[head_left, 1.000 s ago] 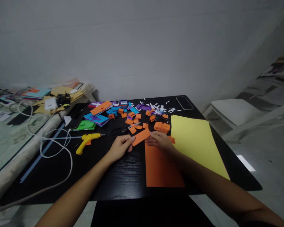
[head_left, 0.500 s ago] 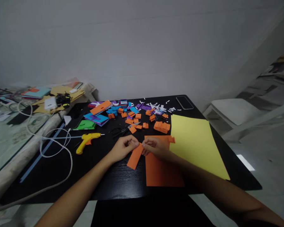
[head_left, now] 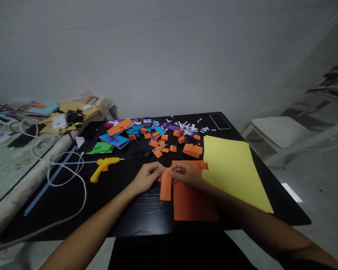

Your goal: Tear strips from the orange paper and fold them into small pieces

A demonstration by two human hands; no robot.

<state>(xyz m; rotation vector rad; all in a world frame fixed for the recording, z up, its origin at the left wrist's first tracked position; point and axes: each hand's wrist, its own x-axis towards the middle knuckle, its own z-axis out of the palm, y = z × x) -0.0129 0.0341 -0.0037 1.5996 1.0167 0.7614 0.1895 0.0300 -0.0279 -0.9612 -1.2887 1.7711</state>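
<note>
A person's bare hands worked a narrow orange strip [head_left: 165, 189] above a black desk [head_left: 141, 221], its length pointing toward the near edge, just left of a larger orange sheet [head_left: 195, 206]. The left hand [head_left: 149, 176], fingers curled, pinched the strip's far end between thumb and fingertips; the right hand [head_left: 186, 175], also curled, pinched the same end from the other side, its wrist and forearm crossing over the sheet. A small folded orange piece [head_left: 204, 165] lay at the sheet's far right corner, overlapping broad yellow paper [head_left: 235, 172] on the right. Beyond the hands sat a stack of folded orange pieces [head_left: 192, 150], with loose orange tabs [head_left: 164, 137] scattered to its left and white paper scraps [head_left: 187, 127] strewn near the desk's back edge. A phone [head_left: 219, 122] lay flat at the far right corner. To the left, a yellow glue gun [head_left: 103, 167] rested on its side, its nozzle aimed toward black-handled scissors [head_left: 141, 156], while green paper [head_left: 101, 148], a blue card bundle [head_left: 115, 140] and an orange-topped bundle [head_left: 120, 128] were piled behind it. A white cable [head_left: 83, 195] looped across the desk's left side.
</note>
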